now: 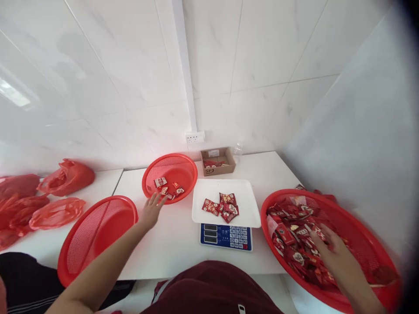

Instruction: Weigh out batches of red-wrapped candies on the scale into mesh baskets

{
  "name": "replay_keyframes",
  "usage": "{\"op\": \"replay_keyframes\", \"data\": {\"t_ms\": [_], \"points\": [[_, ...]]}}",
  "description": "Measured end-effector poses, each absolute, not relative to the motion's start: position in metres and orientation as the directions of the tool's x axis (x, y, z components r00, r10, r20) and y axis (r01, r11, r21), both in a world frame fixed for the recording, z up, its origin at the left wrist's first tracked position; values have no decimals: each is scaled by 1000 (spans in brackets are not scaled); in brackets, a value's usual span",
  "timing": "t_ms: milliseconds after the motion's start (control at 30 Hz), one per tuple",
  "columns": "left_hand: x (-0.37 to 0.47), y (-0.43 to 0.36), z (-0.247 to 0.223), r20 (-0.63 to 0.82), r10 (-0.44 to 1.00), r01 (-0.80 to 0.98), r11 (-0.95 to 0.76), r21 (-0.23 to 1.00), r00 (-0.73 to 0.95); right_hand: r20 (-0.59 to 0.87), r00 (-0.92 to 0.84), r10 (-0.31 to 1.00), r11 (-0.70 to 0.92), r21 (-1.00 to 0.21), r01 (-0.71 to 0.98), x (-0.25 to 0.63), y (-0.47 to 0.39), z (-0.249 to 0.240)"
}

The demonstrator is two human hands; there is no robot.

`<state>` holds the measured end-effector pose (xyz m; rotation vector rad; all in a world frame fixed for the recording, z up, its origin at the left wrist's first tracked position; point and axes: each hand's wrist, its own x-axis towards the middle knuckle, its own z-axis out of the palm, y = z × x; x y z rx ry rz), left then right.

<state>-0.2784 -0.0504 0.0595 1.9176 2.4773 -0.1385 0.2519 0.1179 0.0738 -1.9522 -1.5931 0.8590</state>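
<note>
My left hand (151, 213) hovers over the white table at the near edge of a red mesh basket (178, 163). Its fingers are spread with nothing in them. Several small red packets (179, 190) lie in that basket. Over at the right, my right hand (338, 253) reaches into a large red basket (369, 231) heaped with red snack packets (296, 244). Its thumb and fingers look apart, just above or touching the packets. Between my hands, a white weighing tray (204, 192) on a blue digital scale (225, 237) holds several packets (211, 207).
A small cardboard box (218, 170) with red packets stands behind the scale by the tiled wall. Another red basket (94, 235) sits at the left. Red plastic bags (70, 179) lie farther left. Dark clothing of another person (29, 279) shows at lower left.
</note>
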Motion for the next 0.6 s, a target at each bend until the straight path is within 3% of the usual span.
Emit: {"op": "replay_keyframes", "data": {"t_ms": [67,133,267,467,600], "points": [[-314,-57,59,-121,955,940,234,-248,-270,-208,107,972,-225,-705,673,250,117,70],[-337,-61,58,-226,937,927,186,-325,-268,-226,74,971,-220,-732,645,243,116,65],[-356,-58,57,-387,901,951,76,-300,-194,-237,41,971,-209,-751,626,233,117,55],[-384,-59,63,-364,909,955,101,-278,-202,-255,55,965,-245,-815,525,235,120,44],[-405,-70,66,-351,903,943,142,-300,-247,-346,81,935,-332,-771,544,224,115,56]]}}
